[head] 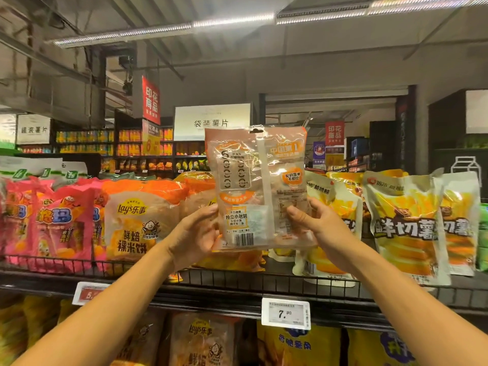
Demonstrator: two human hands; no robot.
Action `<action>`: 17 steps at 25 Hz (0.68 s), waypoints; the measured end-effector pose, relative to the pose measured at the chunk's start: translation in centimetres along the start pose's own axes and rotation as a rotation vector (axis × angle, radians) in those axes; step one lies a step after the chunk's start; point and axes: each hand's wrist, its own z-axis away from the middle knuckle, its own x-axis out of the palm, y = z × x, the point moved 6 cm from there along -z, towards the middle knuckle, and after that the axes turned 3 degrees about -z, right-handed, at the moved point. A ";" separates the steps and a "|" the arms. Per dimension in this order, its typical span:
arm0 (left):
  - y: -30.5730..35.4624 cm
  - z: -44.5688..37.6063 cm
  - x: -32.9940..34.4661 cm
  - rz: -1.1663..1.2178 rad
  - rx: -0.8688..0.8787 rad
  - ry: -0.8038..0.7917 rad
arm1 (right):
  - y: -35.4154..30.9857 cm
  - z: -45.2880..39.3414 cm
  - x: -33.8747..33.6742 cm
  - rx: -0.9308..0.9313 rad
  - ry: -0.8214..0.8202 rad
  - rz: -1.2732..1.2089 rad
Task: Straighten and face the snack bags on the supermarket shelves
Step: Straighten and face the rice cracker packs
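Above the top shelf [237,282], a translucent orange snack bag [260,186] is held upright in the air, its back panel with barcode facing the camera. The left hand [196,233] grips its lower left edge, fingers curled behind and thumb along the side; the right hand [314,223] pinches the lower right edge, fingers clamped on the film. Behind it stand a Lay's rice-cracker bag [137,220], pink bags [50,223] and yellow potato-chip bags [406,228]. A 7.90 price tag [286,314] hangs on the shelf rail.
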 end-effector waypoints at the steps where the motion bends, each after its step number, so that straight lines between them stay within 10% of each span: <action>1: -0.1 -0.1 -0.2 -0.035 -0.005 0.034 | 0.3 -0.1 0.0 -0.006 0.004 0.024; 17: -0.1 -0.6 -1.6 -0.248 0.090 0.122 | 2.4 -0.7 0.9 0.030 -0.137 0.025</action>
